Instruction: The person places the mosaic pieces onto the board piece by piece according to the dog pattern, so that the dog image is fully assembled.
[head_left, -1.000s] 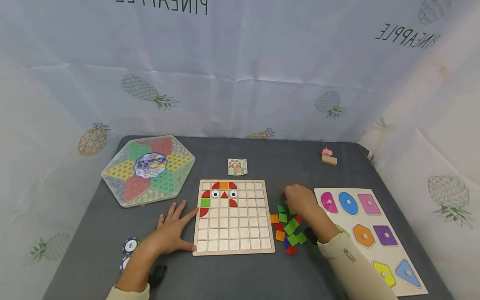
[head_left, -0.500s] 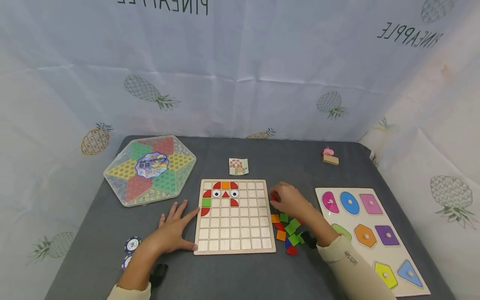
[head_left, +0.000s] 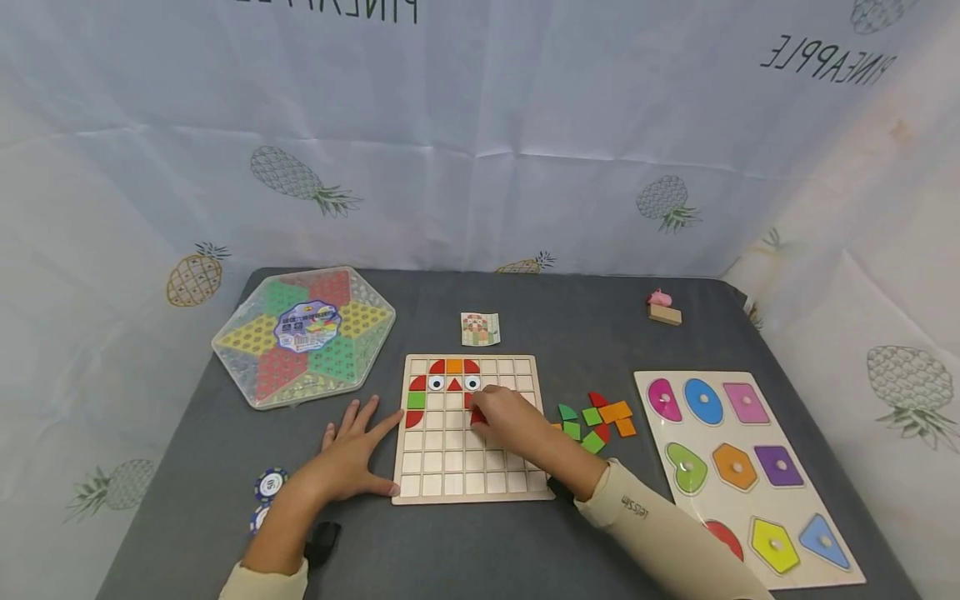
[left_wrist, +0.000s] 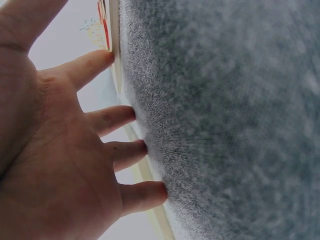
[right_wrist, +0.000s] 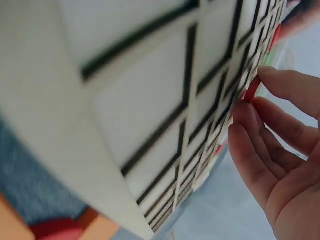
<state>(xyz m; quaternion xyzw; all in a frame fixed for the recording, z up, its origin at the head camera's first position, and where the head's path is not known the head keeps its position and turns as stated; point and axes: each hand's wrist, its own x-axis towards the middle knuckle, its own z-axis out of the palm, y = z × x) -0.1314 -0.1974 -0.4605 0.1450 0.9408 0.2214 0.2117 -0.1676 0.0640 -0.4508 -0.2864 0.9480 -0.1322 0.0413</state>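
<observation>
A wooden grid board (head_left: 435,462) lies mid-table, with red, orange and green tiles and two eye tiles in its upper left cells. Over its middle, my right hand (head_left: 517,425) pinches a red tile (right_wrist: 254,90) between thumb and fingertips, just below the right eye column. The right wrist view shows that tile tipped on edge close against the grid. My left hand (head_left: 345,458) is spread flat on the table, its thumb at the board's lower left corner and its index finger at the left rim. A small picture card (head_left: 480,329) lies behind the board.
Loose coloured tiles (head_left: 592,442) lie right of the board, partly behind my right forearm. Farther right is a knobbed shape puzzle (head_left: 738,512). A hexagonal Chinese checkers set (head_left: 303,337) sits back left, poker chips (head_left: 271,484) by my left wrist, a wooden block (head_left: 664,315) at the back right.
My right hand has moved left from beside the loose tiles onto the board, carrying a red tile. My left hand has stayed at the board's left edge.
</observation>
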